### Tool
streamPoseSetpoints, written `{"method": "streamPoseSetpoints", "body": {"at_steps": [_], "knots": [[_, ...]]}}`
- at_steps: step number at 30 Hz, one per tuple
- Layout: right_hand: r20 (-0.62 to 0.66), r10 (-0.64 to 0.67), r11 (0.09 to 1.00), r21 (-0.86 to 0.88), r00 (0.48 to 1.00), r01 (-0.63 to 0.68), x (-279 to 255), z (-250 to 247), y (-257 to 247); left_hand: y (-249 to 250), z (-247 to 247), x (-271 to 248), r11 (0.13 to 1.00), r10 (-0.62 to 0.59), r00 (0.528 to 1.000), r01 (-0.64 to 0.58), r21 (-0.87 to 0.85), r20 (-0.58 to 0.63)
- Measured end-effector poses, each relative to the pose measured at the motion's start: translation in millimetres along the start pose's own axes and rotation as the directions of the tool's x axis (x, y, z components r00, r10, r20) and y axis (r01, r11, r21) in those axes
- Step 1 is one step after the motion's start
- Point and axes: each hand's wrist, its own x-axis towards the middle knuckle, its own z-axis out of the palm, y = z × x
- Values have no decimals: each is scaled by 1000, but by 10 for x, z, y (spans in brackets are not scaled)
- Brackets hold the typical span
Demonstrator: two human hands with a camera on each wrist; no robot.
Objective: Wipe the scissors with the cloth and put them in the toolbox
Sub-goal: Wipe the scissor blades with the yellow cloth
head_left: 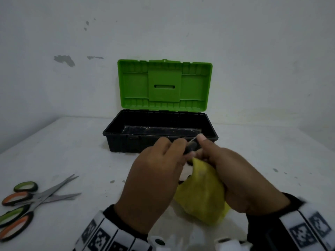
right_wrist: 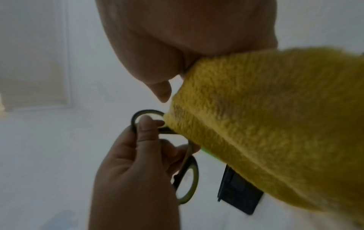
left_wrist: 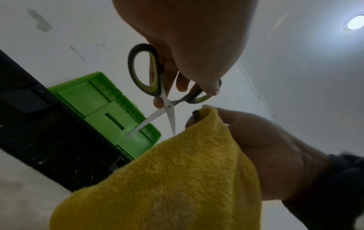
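My left hand [head_left: 168, 151] grips a pair of scissors [left_wrist: 167, 105] by its green-and-black handles, blades spread apart and pointing at the toolbox. In the head view only a dark handle of these scissors [head_left: 192, 147] shows between my hands. Just to the right, my right hand [head_left: 208, 154] holds a bunched yellow cloth [head_left: 201, 196] close against the scissors' handles. The cloth [left_wrist: 177, 179] hangs below the blades without covering them. The toolbox [head_left: 116, 142] stands open right behind my hands, black base and green lid [head_left: 165, 84] raised.
Two more pairs of scissors lie crossed at the table's near left, one green-handled [head_left: 26, 186] and one orange-handled [head_left: 16, 228]. A white wall rises just behind the toolbox. The black base [left_wrist: 39, 140] looks empty inside.
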Motion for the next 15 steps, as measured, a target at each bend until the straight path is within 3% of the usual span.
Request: {"method": "streamPoseSetpoints", "body": {"at_steps": [2, 4, 8, 11, 13, 15], "knots": [[128, 104, 982, 141, 986, -122, -15, 31, -16, 5, 0, -5, 999, 45, 998, -46, 17, 54], [183, 115, 959, 234, 976, -157, -16, 25, -21, 6, -23, -4, 997, 68, 993, -70, 19, 95], [146, 44, 976, 205, 988, -74, -12, 0, -18, -6, -98, 3, 996, 93, 979, -91, -16, 182], [23, -133, 991, -12, 991, 134, 5, -53, -7, -36, -214, 8, 994, -37, 980, 56, -90, 194], [74, -250, 950, -174, 965, 259, 13, -113, 0, -38, -297, 7, 972, -185, 971, 203, -115, 153], [173, -311, 875, -332, 934, 353, 7, -156, 6, -23, -335, 16, 916, -352, 924, 373, -150, 148]]}}
